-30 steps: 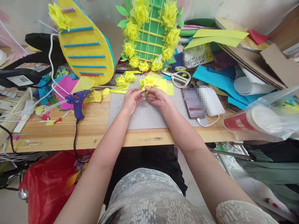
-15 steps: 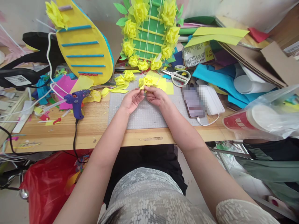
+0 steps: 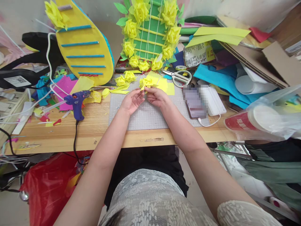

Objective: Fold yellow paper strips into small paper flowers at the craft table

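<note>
Over the grey cutting mat (image 3: pixel 150 116), both my hands pinch one yellow paper flower (image 3: pixel 146 82) by its lower part. My left hand (image 3: pixel 133 101) grips its left side, thumb and forefinger together and the other fingers loosely curled. On the other side my right hand (image 3: pixel 157 96) holds it between thumb and forefinger, the rest folded in. Just behind lie yellow paper squares (image 3: pixel 162 83). Two finished-looking yellow paper flowers (image 3: pixel 124 78) rest to the left, beside folded yellow strips. Scissors (image 3: pixel 180 77) with pale handles lie behind and to the right.
A blue glue gun (image 3: pixel 78 102) stands left with its cord over the edge. Behind are a yellow panel (image 3: pixel 84 47) and a green panel (image 3: pixel 150 34) ringed with flowers. A phone (image 3: pixel 194 102), white power bank (image 3: pixel 213 100) and bagged cup (image 3: pixel 244 121) are right.
</note>
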A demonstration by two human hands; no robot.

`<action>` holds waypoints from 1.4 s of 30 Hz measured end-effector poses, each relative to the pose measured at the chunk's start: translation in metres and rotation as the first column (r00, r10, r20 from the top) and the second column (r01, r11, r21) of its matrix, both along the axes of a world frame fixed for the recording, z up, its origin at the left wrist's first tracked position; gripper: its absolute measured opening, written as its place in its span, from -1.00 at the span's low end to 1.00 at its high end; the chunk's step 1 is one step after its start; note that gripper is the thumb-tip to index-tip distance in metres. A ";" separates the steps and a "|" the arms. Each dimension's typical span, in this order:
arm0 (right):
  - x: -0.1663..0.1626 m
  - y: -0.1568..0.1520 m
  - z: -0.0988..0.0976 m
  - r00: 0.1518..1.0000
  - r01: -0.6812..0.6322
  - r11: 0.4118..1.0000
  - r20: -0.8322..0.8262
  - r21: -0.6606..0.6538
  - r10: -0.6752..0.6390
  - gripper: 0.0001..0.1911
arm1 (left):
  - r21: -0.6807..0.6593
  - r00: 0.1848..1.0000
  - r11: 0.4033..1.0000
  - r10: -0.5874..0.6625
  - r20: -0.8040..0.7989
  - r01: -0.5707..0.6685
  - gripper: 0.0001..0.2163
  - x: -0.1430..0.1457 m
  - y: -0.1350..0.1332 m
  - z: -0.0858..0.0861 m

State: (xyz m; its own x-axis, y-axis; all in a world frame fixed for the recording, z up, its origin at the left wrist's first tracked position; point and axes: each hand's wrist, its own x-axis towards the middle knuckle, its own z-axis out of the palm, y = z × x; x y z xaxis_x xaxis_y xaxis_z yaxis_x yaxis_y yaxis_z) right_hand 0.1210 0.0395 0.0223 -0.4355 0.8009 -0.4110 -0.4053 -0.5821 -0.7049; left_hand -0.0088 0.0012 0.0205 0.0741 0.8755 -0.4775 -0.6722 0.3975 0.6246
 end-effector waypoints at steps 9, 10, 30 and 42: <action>-0.001 -0.001 0.001 1.000 0.008 1.000 0.005 -0.012 -0.008 -0.75 | 0.035 1.000 0.999 -0.012 -0.020 0.013 -0.86 0.000 0.000 -0.002; -0.001 -0.001 0.001 1.000 0.010 1.000 0.003 -0.013 -0.010 -0.75 | 0.037 1.000 0.999 -0.013 -0.025 0.014 -0.86 0.000 0.000 -0.003; -0.003 -0.002 0.001 0.999 0.025 1.000 -0.036 -0.012 -0.026 -0.73 | 0.085 0.998 0.995 0.053 -0.041 -0.050 -0.90 0.004 -0.001 -0.001; -0.003 -0.001 0.000 0.999 0.019 1.000 -0.027 -0.009 -0.019 -0.73 | 0.113 0.983 0.991 0.083 -0.164 -0.065 -0.81 0.007 0.000 -0.003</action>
State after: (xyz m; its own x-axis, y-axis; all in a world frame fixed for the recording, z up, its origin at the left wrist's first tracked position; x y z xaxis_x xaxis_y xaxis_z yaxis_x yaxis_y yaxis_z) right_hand 0.1183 0.0386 0.0219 -0.4311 0.8057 -0.4063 -0.4350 -0.5800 -0.6887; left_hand -0.0018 0.0009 0.0170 -0.0660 0.9222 -0.3810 -0.5790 0.2756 0.7673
